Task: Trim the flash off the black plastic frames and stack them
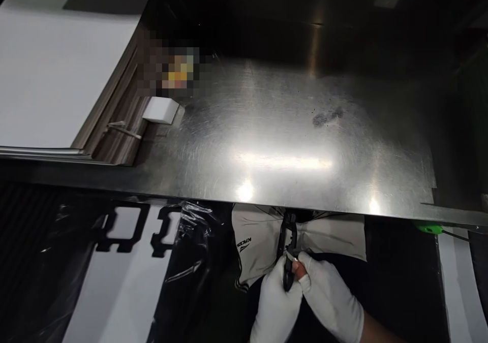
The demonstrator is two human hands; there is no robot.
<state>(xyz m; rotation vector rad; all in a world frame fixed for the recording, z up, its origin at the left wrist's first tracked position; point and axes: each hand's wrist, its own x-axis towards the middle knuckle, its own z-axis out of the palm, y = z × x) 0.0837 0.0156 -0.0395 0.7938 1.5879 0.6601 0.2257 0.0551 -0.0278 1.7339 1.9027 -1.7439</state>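
Over my lap, just below the metal table's front edge, a black plastic frame [291,228] is held on end. My left hand [277,297], in a white glove, is closed around its lower end. My right hand [330,292], also in white, has one bare fingertip poking out of the glove and pinches close against the frame. A small thin pale piece [292,256] shows at that fingertip; its kind is too small to tell, and the gloves hide part of the frame.
A scratched metal table [274,129] spans the middle. On its left lies a stack of white sheets [57,73] beside a white block [162,110]. Black frames [124,228] rest on a white strip [118,287] at lower left. A green-handled tool [430,228] lies right.
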